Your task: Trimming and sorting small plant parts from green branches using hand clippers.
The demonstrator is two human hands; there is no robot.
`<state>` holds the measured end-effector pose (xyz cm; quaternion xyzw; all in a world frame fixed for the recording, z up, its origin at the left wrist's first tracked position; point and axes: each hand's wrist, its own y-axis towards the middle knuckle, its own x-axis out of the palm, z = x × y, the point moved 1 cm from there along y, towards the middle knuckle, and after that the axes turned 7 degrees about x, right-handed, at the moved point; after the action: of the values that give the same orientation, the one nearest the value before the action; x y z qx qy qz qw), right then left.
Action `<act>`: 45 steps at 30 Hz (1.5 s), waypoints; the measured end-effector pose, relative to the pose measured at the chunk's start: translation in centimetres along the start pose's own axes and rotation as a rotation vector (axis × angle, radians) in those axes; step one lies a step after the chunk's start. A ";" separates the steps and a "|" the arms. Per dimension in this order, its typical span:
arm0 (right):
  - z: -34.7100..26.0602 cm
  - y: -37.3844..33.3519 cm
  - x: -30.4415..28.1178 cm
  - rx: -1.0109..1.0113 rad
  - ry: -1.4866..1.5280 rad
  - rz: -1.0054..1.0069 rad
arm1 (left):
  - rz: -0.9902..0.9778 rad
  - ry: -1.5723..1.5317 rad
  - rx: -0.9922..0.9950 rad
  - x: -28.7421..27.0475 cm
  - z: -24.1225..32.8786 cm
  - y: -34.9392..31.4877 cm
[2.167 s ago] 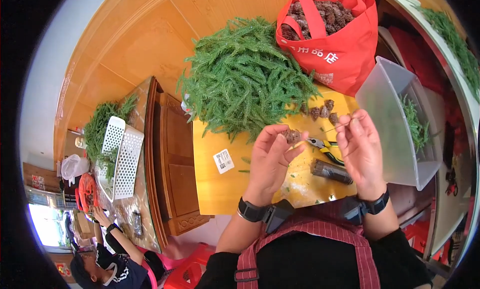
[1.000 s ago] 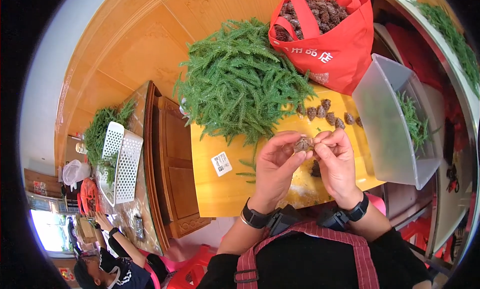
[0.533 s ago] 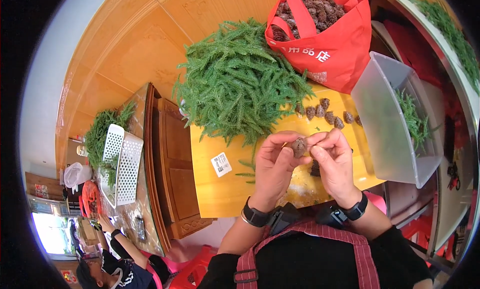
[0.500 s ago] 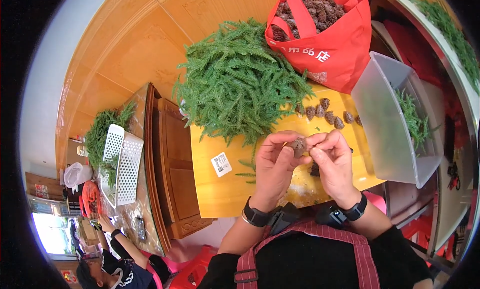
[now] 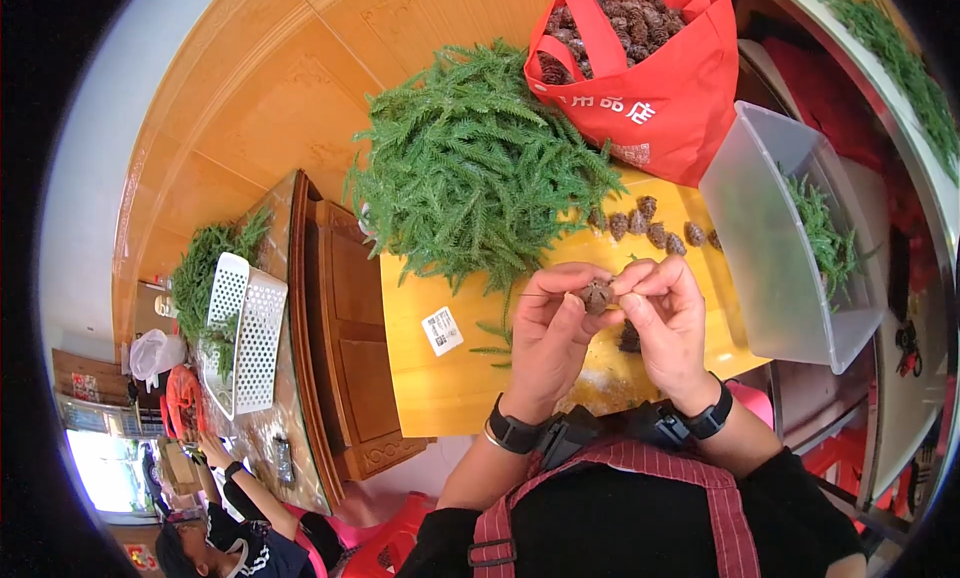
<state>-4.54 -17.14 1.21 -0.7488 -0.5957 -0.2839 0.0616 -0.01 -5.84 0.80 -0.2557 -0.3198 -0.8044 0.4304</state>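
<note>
At the far left, on a separate dark table, a white slotted basket (image 5: pixel 245 328) lies beside a small heap of green sprigs (image 5: pixel 205 273); below it a co-worker's arm (image 5: pixel 245 488) reaches over that table, well apart from the work here; further right the yellow tabletop (image 5: pixel 440 388) carries a small white label (image 5: pixel 441 330) and, behind it, a big mound of green fir-like sprigs (image 5: pixel 480 168).

The left hand (image 5: pixel 550 338) rises from the lower edge with a dark band at the wrist; its thumb and forefinger close on a small brown pine cone (image 5: pixel 597 296), pinching its left side, and a thin green stem seems to run leftward from that pinch, though it is too fine to be sure; the cone is held in the air above the tabletop, between the two hands, with its long axis lying roughly side to side, from one hand's fingertips to the other's.

The right hand (image 5: pixel 668 323) meets the cone from the opposite side; its fingertips are curled in and grip the cone's right end, so both hands grasp the same cone and neither is nearer; I judge that any twist or pull here runs along that left-to-right axis.

Behind the hands a row of loose cones (image 5: pixel 650 228) lies on the tabletop; beyond it stands a red bag (image 5: pixel 660 98) full of cones; at the right a clear plastic bin (image 5: pixel 770 248) holds a few sprigs.
</note>
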 end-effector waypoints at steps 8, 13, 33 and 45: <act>-0.3 0.6 -0.4 0.026 -0.022 -0.031 | -0.055 -0.025 -0.014 -0.6 -0.1 0.0; -0.4 0.8 -0.5 0.055 -0.032 -0.030 | -0.054 -0.017 -0.027 -0.7 0.0 -0.1; 0.1 0.4 -1.0 -0.153 -0.484 -0.105 | 0.112 -0.175 -0.094 -1.2 0.0 0.0; -0.2 0.7 -1.3 -0.169 -0.488 -0.152 | 0.061 -0.186 -0.061 -1.4 -0.2 -0.2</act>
<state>-4.09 -18.54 0.94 -0.7506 -0.6218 -0.1475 -0.1679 0.53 -5.19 -0.38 -0.3520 -0.3260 -0.7729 0.4153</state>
